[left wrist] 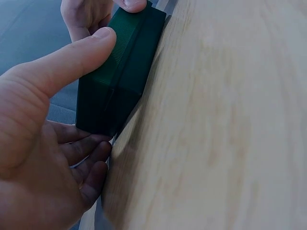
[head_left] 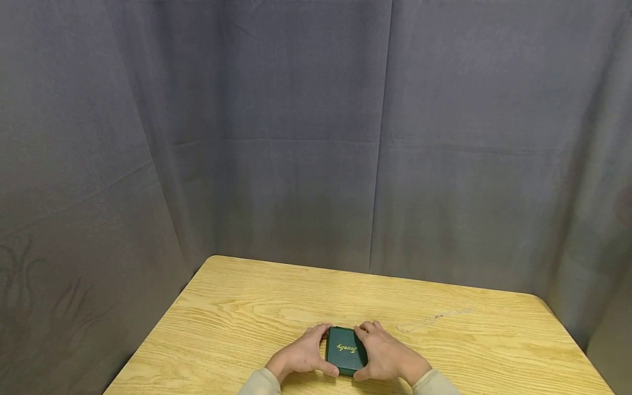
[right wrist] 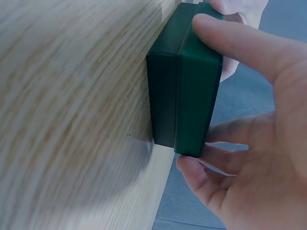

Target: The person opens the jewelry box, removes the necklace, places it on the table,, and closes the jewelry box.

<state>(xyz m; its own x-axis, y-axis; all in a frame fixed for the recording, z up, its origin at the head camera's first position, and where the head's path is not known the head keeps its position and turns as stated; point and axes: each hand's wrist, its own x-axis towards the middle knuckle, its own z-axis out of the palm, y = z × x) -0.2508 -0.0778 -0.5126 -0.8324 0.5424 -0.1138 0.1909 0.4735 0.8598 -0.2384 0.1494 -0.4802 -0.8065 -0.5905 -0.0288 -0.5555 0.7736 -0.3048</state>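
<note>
A small dark green jewelry box (head_left: pixel 344 357) lies on the table near its front, with gold lettering on the lid that reads upside down in the head view. Its lid is closed. My left hand (head_left: pixel 305 352) grips the box at its left side, thumb on the near edge and fingers at the far corner. On the opposite side my right hand (head_left: pixel 387 352) holds it the same way. Both wrist views show the box (left wrist: pixel 115 72) between thumb and fingers, with a seam running along its side. What is inside the box is hidden.
A thin, pale chain necklace (head_left: pixel 438 316) lies stretched out on the wooden table (head_left: pixel 237 318), beyond and to the right of my right hand. Grey curtains (head_left: pixel 296 137) hang behind the table and along its sides.
</note>
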